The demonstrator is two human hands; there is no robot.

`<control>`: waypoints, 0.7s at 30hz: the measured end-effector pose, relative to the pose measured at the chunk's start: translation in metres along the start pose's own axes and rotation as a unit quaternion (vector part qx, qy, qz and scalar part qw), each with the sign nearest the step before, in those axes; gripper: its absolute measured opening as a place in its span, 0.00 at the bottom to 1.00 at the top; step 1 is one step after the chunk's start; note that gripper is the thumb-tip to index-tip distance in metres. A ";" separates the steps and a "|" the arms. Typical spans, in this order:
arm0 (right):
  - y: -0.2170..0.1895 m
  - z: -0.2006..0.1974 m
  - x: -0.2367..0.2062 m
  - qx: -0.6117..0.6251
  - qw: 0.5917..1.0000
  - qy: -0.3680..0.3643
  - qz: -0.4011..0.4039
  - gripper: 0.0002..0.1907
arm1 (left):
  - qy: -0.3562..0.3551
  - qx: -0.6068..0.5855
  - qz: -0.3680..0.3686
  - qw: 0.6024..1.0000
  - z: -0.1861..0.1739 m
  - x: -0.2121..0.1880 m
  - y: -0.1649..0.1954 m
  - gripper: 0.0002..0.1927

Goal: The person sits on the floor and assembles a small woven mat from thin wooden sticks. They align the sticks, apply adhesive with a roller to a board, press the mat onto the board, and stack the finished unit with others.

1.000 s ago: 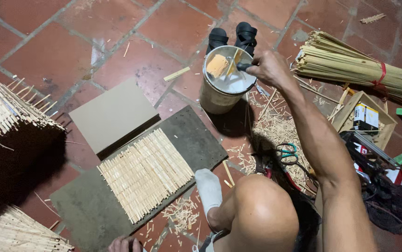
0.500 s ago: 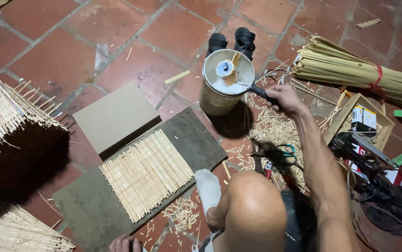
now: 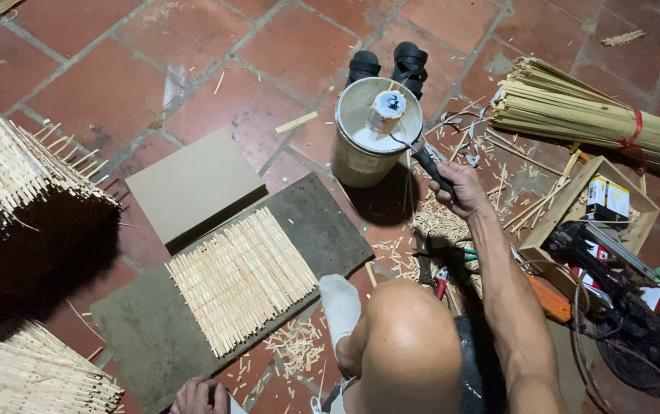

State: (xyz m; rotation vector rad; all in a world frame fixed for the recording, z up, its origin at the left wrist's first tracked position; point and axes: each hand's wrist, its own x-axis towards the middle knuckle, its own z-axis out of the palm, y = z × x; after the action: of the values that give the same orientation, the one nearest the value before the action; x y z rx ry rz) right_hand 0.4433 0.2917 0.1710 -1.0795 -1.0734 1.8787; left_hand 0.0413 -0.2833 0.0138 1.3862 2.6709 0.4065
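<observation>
A: Right hand [image 3: 459,184]?

B: Fist closed round the dark handle of a knife [image 3: 426,161]; blade tip reaches over the rim of the tin [image 3: 368,146], close to the pale lump [image 3: 386,111] standing in it; whether tip touches lump, cannot tell.

A: Tin where?

B: On the tile floor [image 3: 77,92], upright, just beyond the far corner of the dark board [image 3: 307,222]; two black sandals [image 3: 388,65] right behind it.

A: Left hand [image 3: 201,396]?

B: Bottom edge of view, mostly cut off; fingers spread at the near edge of the board; holding anything, cannot tell.

A: On the board?

B: Mat [image 3: 241,277] of short bamboo slats laid side by side, flat, near the middle; tan panel [image 3: 194,184] overlaps the board's far left corner.

A: Around the right arm?

B: Shavings [image 3: 441,226] on the floor under the wrist; scissors [image 3: 460,253] and small tools beside the knee; wooden tray [image 3: 575,203] to the right with a small box [image 3: 607,198] in it; bundle of long bamboo strips [image 3: 598,119] tied with red band beyond that; dark power tool [image 3: 613,299] with cable near the elbow.

A: Left side?

B: Woven bamboo frame [image 3: 15,172] standing at the left edge; another slat piece [image 3: 31,376] at bottom left; sock foot [image 3: 340,303] rests on the board's near right edge.
</observation>
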 end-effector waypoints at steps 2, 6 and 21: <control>-0.004 0.004 -0.001 -0.053 0.998 0.021 -0.022 0.11 | 0.024 -0.038 -0.061 0.997 0.003 0.004 0.003 0.08; -0.016 0.016 -0.011 -0.243 0.960 0.061 -0.122 0.13 | 0.003 0.006 -0.036 0.999 0.003 0.009 0.001 0.09; -0.033 0.044 -0.041 -0.713 0.513 0.192 -0.437 0.14 | 0.098 -0.056 -0.006 0.994 0.005 0.005 0.002 0.08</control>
State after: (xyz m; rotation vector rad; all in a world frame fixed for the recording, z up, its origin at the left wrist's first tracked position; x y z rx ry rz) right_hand 0.4255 0.2560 0.2275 -1.1393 -2.2674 -0.4227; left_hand 0.0411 -0.2773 0.0094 1.3629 2.7567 0.7143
